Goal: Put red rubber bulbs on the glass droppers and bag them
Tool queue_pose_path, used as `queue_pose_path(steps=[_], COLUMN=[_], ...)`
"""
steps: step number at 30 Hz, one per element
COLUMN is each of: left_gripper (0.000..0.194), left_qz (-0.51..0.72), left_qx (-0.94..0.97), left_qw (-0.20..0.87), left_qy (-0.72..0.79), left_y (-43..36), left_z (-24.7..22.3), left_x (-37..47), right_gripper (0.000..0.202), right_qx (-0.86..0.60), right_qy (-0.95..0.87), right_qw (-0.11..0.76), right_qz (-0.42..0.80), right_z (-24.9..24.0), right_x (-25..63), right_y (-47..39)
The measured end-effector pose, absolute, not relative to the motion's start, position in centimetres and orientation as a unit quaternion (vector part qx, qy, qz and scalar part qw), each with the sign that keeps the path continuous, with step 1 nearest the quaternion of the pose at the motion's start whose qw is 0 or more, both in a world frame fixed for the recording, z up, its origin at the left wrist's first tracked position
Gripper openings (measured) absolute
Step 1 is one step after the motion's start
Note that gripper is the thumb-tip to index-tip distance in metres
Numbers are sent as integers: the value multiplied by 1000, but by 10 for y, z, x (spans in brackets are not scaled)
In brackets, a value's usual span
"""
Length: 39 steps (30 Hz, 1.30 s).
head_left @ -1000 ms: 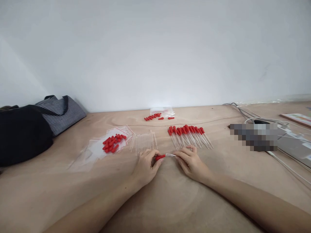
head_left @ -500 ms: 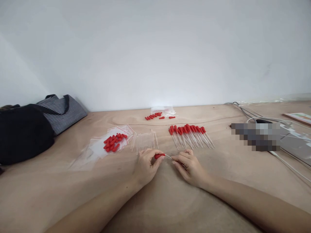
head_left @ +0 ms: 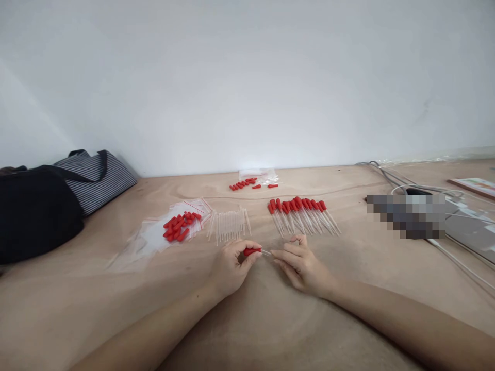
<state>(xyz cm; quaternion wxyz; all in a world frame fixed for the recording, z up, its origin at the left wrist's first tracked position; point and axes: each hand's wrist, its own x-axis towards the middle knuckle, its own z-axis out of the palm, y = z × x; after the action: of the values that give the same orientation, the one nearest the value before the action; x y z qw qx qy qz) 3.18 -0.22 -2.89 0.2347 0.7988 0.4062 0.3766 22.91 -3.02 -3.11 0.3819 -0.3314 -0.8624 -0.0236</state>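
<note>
Between thumb and fingers, my left hand (head_left: 235, 265) pinches a red rubber bulb (head_left: 252, 251) with a thin clear tube (head_left: 266, 253) pointing right from its mouth. My right hand (head_left: 303, 265) is closed around the tube's other end, which its fingers partly hide. Beyond my left hand lies a row of clear tubes (head_left: 230, 224). To their left, loose red bulbs (head_left: 181, 225) are heaped on clear zip bags (head_left: 152, 239). Past my right hand, several droppers with red bulbs (head_left: 305, 211) lie side by side, tips toward me.
Farther back are small red bulbs (head_left: 243, 184), thin tubes (head_left: 267, 180) and a clear bag (head_left: 255, 173). A black bag (head_left: 38, 216) and a striped bag (head_left: 100, 180) sit at the left. Cables (head_left: 390, 180) and a grey laptop (head_left: 474, 229) are at the right.
My left hand and the red bulb have shifted slightly left and down. The right fingertips have also moved slightly left along the tube. The whole view has drifted a little.
</note>
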Motion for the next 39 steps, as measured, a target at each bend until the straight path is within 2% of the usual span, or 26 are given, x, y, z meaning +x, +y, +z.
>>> queue_pose_path(steps=[6,13,26,35,39], left_gripper=[16,16,12,13,11], left_qz=[378,374,373,359,352], left_qx=[779,793,807,799,797], left_qw=[306,295,233,252,263], left_qy=[396,379,395,412,414], left_y=[-2,-3,-9,-4,-3], left_z=[-33,-34,-27,-28,-24], left_x=[30,31,35,30,29], right_gripper=[31,35,33,18,16], right_qx=[-286,-287,-291,-336,-364], right_qy=[-881,-887,-887,-868,-868], right_qw=[358,337,353,366,337], right_qz=[-115,-133,-60,9,9], right_z=[-27,-24,-27,-22,-20], right_x=[236,236,228,236,238], right_y=[-27,-26,-23,-19,-21])
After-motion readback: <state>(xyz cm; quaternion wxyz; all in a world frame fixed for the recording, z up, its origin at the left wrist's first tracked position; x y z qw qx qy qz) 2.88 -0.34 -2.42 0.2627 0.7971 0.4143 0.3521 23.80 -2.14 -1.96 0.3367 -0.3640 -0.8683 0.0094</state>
